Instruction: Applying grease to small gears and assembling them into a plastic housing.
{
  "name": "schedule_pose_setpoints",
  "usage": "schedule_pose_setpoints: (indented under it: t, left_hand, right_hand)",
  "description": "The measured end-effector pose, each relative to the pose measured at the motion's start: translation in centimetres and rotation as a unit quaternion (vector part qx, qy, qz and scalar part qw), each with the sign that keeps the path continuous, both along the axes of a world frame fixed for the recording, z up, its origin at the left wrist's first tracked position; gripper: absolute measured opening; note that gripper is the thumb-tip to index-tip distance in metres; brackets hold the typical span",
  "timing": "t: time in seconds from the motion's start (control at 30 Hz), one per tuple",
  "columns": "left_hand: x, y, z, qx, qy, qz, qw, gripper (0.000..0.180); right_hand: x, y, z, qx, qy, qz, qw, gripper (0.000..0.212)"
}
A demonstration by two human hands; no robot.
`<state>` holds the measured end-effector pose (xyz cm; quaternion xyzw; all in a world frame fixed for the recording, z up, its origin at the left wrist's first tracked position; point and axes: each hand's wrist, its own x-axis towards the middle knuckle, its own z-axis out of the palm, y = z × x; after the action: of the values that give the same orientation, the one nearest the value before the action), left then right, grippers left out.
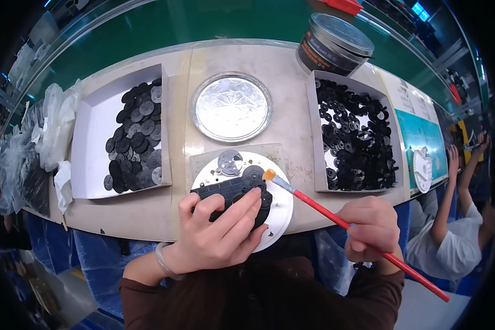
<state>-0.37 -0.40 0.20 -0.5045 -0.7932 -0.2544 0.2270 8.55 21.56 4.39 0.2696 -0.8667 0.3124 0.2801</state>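
Observation:
My left hand (217, 231) is closed on a black plastic gear housing (221, 192), its fingers over the front of the part. Dark gears (253, 176) show at the housing's far right end. Beneath it lies a round white plate (281, 217) with a grey piece (230, 163) on its far side. In my right hand (373, 228) is a red-handled paintbrush (324, 210), held slantwise. Its yellowish bristle tip meets the gear beside my left fingers, or hovers just over it; I cannot tell which.
A shallow white box (88, 148) with dark gears stands left; another box (353, 188) with small black gears stands right. Between them lies a round silver lid (231, 107). A tin (335, 47) stands far right, plastic bags (55, 126) far left. A co-worker (445, 242) sits at right.

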Motion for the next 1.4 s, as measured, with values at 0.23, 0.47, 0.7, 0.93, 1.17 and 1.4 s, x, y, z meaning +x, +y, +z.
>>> schedule_pose_setpoints:
  t: [0.23, 0.47, 0.7, 0.93, 1.17, 1.4]
  left_hand:
    - [0.1, 0.0, 0.0, 0.002, 0.004, 0.006, 1.000, 0.030]
    - [0.1, 0.1, 0.0, 0.006, 0.005, 0.010, 1.000, 0.030]
    - [0.2, 0.1, 0.0, 0.013, 0.004, 0.010, 1.000, 0.030]
    - [0.2, 0.0, -0.2, 0.012, 0.002, 0.011, 1.000, 0.029]
    - [0.3, 0.1, -0.2, 0.014, -0.002, 0.028, 1.000, 0.025]
    - [0.2, 0.1, -0.1, 0.018, 0.000, 0.012, 1.000, 0.029]
  right_hand:
    - [0.3, 0.0, 0.6, -0.043, -0.015, 0.017, 0.999, 0.019]
    - [-0.8, -0.4, 0.8, 0.007, -0.050, -0.025, 0.998, 0.019]
    - [-0.9, -0.3, -0.1, -0.218, -0.043, -0.047, 0.974, 0.013]
    - [-1.2, 0.5, -0.5, -0.321, -0.119, -0.036, 0.939, 0.008]
    - [-2.3, 0.0, -1.0, -0.401, -0.137, -0.107, 0.899, 0.014]
    - [-2.1, 0.2, -1.3, -0.351, -0.101, -0.069, 0.928, 0.017]
